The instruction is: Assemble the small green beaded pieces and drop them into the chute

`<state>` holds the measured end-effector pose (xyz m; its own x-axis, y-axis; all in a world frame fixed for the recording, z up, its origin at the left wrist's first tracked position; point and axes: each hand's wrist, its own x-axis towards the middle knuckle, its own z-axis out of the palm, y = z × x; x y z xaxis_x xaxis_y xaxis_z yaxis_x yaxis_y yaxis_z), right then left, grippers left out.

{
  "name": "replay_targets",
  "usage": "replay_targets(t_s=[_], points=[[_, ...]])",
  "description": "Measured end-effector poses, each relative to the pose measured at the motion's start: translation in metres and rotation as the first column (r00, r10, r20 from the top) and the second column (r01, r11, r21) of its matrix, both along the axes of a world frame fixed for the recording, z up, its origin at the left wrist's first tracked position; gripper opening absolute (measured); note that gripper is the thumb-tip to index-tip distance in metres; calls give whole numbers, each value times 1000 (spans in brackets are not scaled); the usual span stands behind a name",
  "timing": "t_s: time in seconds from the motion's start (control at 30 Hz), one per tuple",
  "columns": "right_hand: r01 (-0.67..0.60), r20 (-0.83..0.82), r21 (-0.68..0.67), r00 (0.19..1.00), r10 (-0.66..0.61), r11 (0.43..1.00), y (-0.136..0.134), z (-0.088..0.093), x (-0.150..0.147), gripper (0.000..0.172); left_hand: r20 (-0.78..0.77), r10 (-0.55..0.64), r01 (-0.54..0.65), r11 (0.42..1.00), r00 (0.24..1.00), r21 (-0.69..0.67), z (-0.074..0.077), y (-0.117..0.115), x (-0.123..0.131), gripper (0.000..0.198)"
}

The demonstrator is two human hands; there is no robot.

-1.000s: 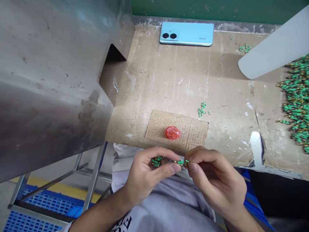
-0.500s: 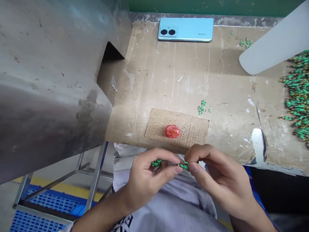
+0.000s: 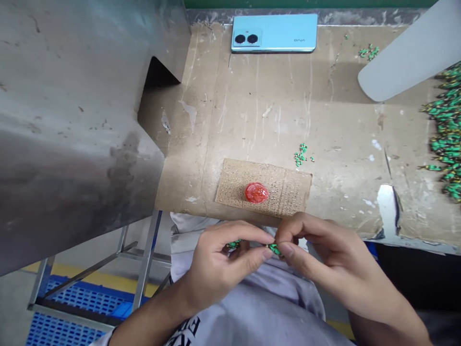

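Observation:
Between the fingertips of both hands is a small green part (image 3: 274,248) with dark and gold bits. My left hand (image 3: 225,264) pinches its left end with thumb and forefinger. More green parts (image 3: 234,244) are tucked in the curled fingers of that same hand. My right hand (image 3: 313,254) closes thumb and forefinger on the right end. Just beyond the hands, a red glossy lump (image 3: 256,192) rests on a piece of cardboard (image 3: 230,185) dotted with tiny specks. The exact kind of the green parts is too small to make out.
A light blue phone (image 3: 277,33) lies at the back of the worktable (image 3: 252,120). Tiny green pieces (image 3: 301,154) lie beyond the cardboard. On the right are a white panel (image 3: 410,53) and a heap of green parts (image 3: 450,139). A metal housing (image 3: 82,120) stands left, above a metal stool (image 3: 146,259).
The fingertips of both hands have come closer together around the green part, and less of it shows. The camera view has shifted slightly.

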<state>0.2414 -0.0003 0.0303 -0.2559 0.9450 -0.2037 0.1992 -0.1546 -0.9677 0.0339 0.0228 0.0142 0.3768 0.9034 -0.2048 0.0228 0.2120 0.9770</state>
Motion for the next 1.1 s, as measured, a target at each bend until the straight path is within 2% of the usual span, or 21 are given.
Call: replay_targets(t_s=[0.53,1.1], points=[[-11,-17,-19,1000,10,1000,2,-1,-1,17,15,-15,16,999,1000,-29,-1,1,0,7],[-150,-20,-110,989,149,983,9,8,7,18,82,-59,41,978,995,205,-6,3,2,5]])
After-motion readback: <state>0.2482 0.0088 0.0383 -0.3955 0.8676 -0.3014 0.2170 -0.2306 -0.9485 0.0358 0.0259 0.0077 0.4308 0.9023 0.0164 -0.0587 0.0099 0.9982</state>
